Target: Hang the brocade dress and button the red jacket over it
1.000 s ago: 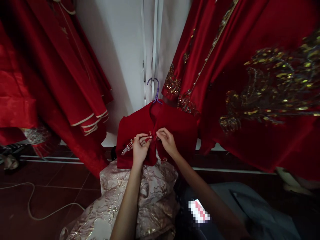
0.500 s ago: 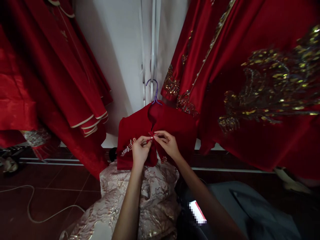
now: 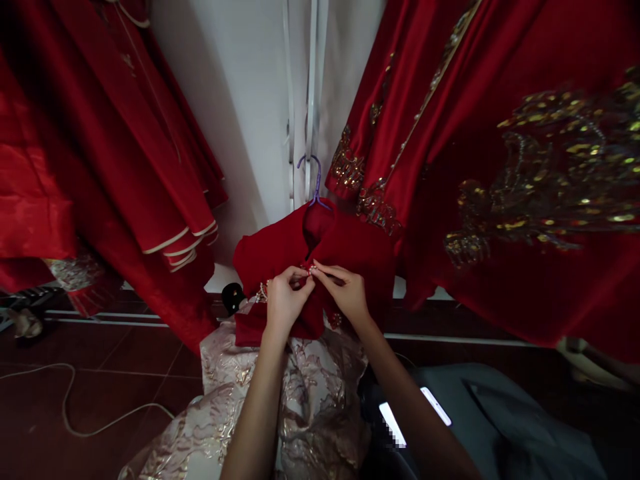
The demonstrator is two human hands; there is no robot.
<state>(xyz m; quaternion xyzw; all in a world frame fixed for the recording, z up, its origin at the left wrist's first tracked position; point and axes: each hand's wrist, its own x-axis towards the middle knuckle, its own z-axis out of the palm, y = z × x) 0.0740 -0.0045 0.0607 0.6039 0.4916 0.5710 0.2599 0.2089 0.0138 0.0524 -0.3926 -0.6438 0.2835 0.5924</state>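
Observation:
A red jacket (image 3: 275, 240) hangs on a purple hanger (image 3: 317, 180) in front of me, its collar open at the top. At its front opening, my left hand (image 3: 285, 300) and my right hand (image 3: 349, 293) meet with thumbs and forefingers pinched together. Between the fingertips shows a small pearl-like fastener (image 3: 311, 270), and both hands grip it or the cloth right beside it. My fingers cover most of it. Beaded trim (image 3: 263, 291) peeks out left of my left hand, and another beaded ornament (image 3: 336, 320) lies below my right hand.
Below the jacket spreads a pale pink-gold brocade garment (image 3: 225, 400). Red garments (image 3: 150, 167) hang at left, and a gold-sequinned red one (image 3: 500, 287) at right. A white cable (image 3: 100, 430) crosses the tiled floor. Bright phone-like objects (image 3: 437, 405) lie lower right.
Both hands stay pinched at the fastener and have shifted slightly right in view along with the jacket. The jacket's lower left part is now more folded, hiding more beading.

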